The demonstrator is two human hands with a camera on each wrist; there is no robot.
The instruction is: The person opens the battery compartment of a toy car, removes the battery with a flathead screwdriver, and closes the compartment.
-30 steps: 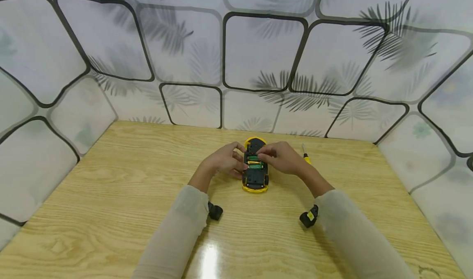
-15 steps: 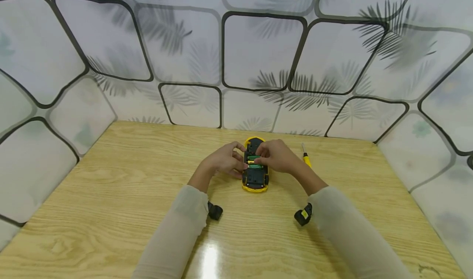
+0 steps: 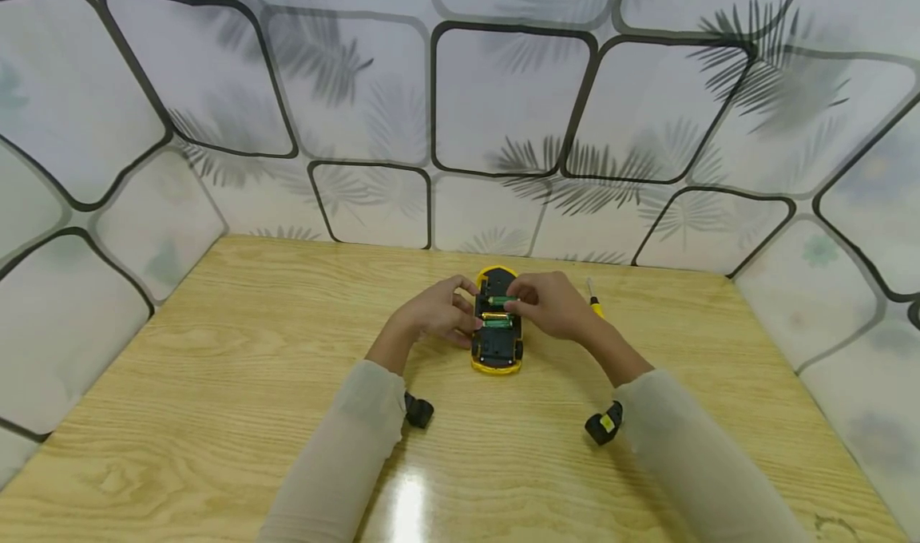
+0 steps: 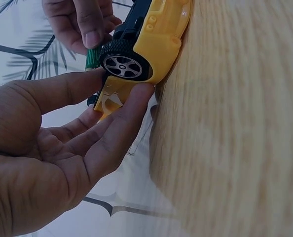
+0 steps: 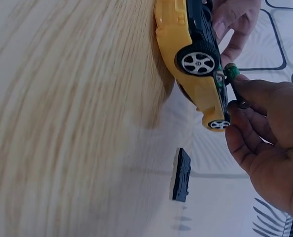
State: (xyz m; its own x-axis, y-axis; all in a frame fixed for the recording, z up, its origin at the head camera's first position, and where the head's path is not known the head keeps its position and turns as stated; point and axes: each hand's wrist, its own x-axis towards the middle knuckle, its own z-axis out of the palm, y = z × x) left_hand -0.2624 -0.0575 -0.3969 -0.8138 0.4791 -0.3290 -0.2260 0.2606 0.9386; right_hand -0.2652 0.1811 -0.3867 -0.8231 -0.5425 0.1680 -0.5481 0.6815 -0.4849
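A yellow toy car (image 3: 496,358) lies upside down on the table, its black underside up. My left hand (image 3: 440,313) grips its left side, thumb and fingers around the edge near a wheel (image 4: 123,66). My right hand (image 3: 549,307) pinches a green battery (image 3: 499,300) between thumb and finger, just above the underside; the battery (image 5: 232,70) sticks out past the thumb in the right wrist view. More batteries (image 3: 496,320), green and gold, lie side by side in the open battery compartment. My fingers hide part of the compartment.
A screwdriver (image 3: 596,307) with a yellow handle lies right of the car, partly behind my right hand. A flat black plastic piece, seemingly a cover (image 5: 182,175), lies on the table in the right wrist view. A patterned wall covering (image 3: 513,100) stands behind the table (image 3: 287,303).
My right hand has reached into the compartment, then drawn back slightly right with a battery lifted from its row, leaving a dark gap there. My left hand and the car have stayed put.
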